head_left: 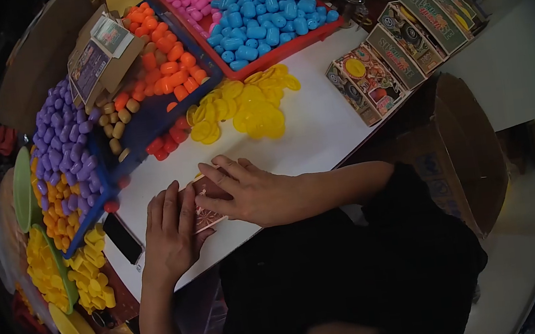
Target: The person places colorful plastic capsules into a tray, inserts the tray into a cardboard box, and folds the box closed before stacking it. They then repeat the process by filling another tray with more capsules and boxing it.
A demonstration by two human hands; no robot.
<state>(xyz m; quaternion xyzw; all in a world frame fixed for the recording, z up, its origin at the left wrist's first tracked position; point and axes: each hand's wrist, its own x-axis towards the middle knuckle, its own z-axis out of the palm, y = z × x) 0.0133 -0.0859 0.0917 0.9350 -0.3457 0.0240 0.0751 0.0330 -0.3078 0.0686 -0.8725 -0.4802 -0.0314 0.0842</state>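
Note:
A small reddish-brown patterned cardboard box (209, 203) lies on the white table surface, between my two hands. My left hand (172, 227) is closed round its left end, fingers over the side and thumb at the near edge. From the right, my right hand (247, 192) lies across the box with bent fingers pressing on its top and far edge. A sliver of yellow shows at the far edge of the box; most of it is hidden by my fingers. Beyond my hands is a loose pile of yellow plastic discs (255, 112).
A red tray (293, 48) holds blue and pink capsules. In a blue tray (156, 117) are orange, brown and purple ones. Red pieces (168, 138) lie beside it. Several printed boxes (394, 63) line the right edge. A phone (122, 238) and yellow pieces (92, 279) lie left.

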